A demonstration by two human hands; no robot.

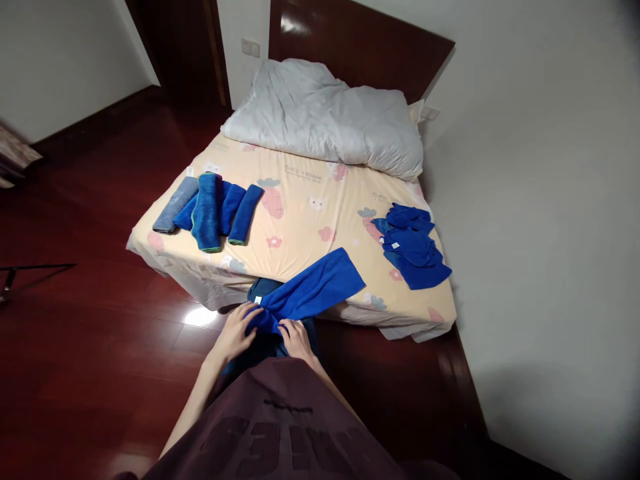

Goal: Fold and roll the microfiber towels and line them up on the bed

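Observation:
A long blue towel (320, 287) runs from the front edge of the bed down onto my lap, its far end lying flat on the mattress and pointing right. At its near end the cloth is bunched. My left hand (237, 333) has its fingers curled around the left side of this bunched part, close to a small white tag. My right hand (296, 338), closed, grips the towel's edge on the right. Some of the fingertips are hidden by the cloth.
Several rolled blue and grey-blue towels (206, 212) lie on the bed's left side. A loose heap of blue cloths (413, 245) rests at the right edge. Behind them a bunched grey quilt (330, 120) lies against the headboard (360, 43). The bed sheet (305, 220) is printed.

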